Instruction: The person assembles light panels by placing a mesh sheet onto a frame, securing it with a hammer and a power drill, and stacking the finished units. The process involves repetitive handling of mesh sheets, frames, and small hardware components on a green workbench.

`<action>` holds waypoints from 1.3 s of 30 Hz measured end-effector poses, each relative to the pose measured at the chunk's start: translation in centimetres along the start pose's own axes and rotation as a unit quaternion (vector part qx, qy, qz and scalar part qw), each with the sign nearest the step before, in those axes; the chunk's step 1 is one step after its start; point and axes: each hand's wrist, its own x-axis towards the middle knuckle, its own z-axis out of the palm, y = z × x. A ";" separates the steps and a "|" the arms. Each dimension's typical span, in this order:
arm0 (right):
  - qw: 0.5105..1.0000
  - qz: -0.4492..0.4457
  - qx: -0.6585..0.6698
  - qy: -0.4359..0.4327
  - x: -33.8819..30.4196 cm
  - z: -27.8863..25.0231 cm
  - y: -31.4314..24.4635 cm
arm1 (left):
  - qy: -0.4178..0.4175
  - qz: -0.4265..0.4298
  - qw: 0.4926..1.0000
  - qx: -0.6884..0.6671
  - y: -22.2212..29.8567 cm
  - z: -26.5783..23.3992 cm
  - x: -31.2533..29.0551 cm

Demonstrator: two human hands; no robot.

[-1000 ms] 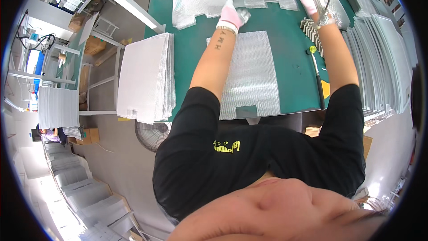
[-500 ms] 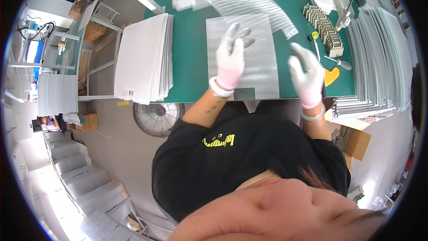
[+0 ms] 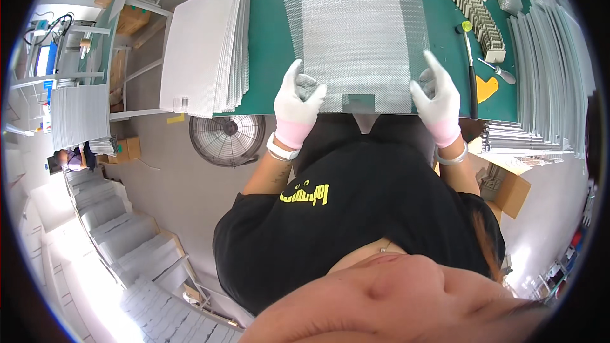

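A wide translucent ridged plastic sheet lies over a smaller, whiter plastic sheet on the green table in front of me. My left hand, in a white glove with a pink cuff, is at the near left edge of these sheets, its thumb and fingers apart. Gloved the same way, my right hand is at the near right edge, thumb and fingers also spread. Both hands are open. Whether the fingertips touch the sheets cannot be made out. A dark grey rectangle shows at the sheets' near edge.
A stack of white sheets stands left on the green table. To the right are a row of beige blocks, a green-topped tool, a screwdriver, a yellow scraper and stacked grey sheets. A fan stands below.
The wide translucent sheet, curved and farther off before, now lies flat over the whiter sheet. Both hands have come closer to me; the left has moved leftward to the sheets' edge.
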 end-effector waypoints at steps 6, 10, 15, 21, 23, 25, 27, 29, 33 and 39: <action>0.998 0.045 -0.030 -0.042 -1.9 1.6 0.6 | 0.010 0.073 0.973 0.217 -3.0 0.2 -0.2; 0.997 0.056 -0.036 -0.051 -2.3 2.7 1.8 | 0.016 0.141 0.945 0.293 -3.6 0.5 0.1; 0.993 0.038 -0.097 -0.064 -2.7 3.9 3.2 | -0.040 0.040 0.954 0.296 -3.5 0.5 0.3; 0.988 0.025 -0.132 -0.076 -2.8 4.0 3.6 | -0.027 0.080 0.942 0.324 -4.6 0.4 0.1; 0.987 0.032 -0.137 -0.075 -2.7 4.2 3.4 | -0.023 0.084 0.943 0.322 -4.6 0.4 0.1; 0.984 0.031 -0.157 -0.079 -2.9 4.4 3.5 | -0.020 0.087 0.942 0.322 -5.0 0.4 -0.1; 0.982 0.032 -0.167 -0.085 -2.9 4.4 3.4 | -0.015 0.093 0.941 0.324 -5.1 0.5 -0.1; 0.981 0.037 -0.167 -0.090 -2.7 4.2 3.2 | -0.013 0.095 0.941 0.324 -5.2 0.5 -0.1; 0.980 0.043 -0.169 -0.098 -2.8 4.2 3.5 | -0.031 0.056 0.949 0.310 -4.6 0.5 0.1; 0.959 0.072 -0.216 -0.170 -1.5 3.3 2.5 | -0.079 -0.040 0.940 0.331 -2.7 0.4 0.7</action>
